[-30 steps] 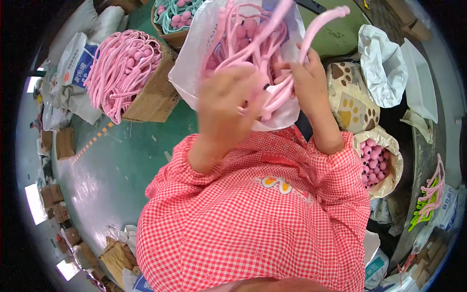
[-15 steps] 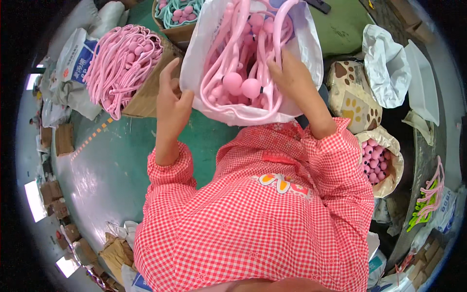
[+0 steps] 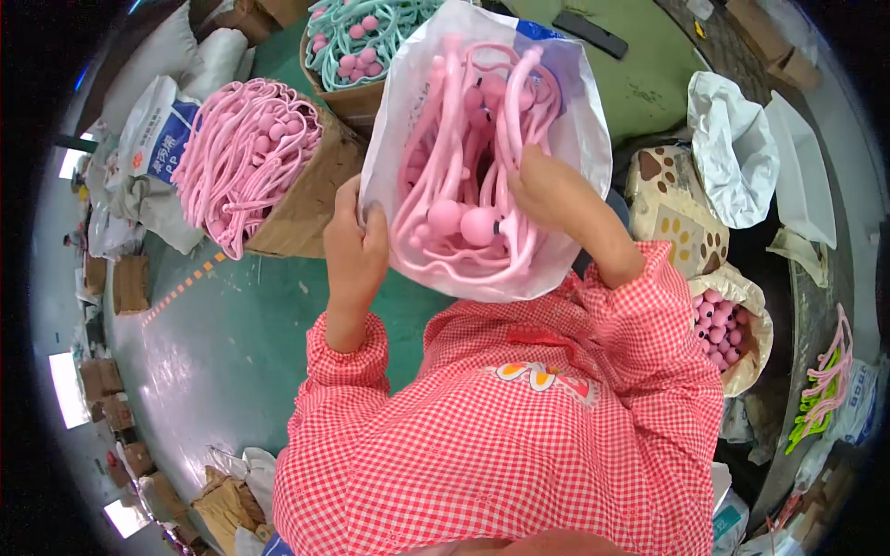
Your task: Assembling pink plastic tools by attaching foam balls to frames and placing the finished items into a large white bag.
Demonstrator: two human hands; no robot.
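In front of me is a white woven plastic bag [image 3: 584,120] with its mouth wide, full of pink rubbery cords [image 3: 452,102] with pink balls [image 3: 479,226] among them. My left hand [image 3: 357,246] is closed at the bag's left edge, the thumb on the near side and the other fingers partly hidden. Inside the right half of the bag, my right hand [image 3: 556,190] pinches one of the thick pink cords, its fingertips mostly out of sight.
Left of the bag stands a cardboard box [image 3: 311,199] heaped with more pink cords; behind it, another box [image 3: 366,100] holds teal cords with pink balls. At right are a paw-print cushion [image 3: 672,208] and a sack [image 3: 756,324] of pink balls. A dark phone-like object [image 3: 591,35] lies beyond.
My left hand has gone from fingers spread beside the bag to closing at its edge. The bag and boxes sit lower in view, while my right hand stays on the cords.
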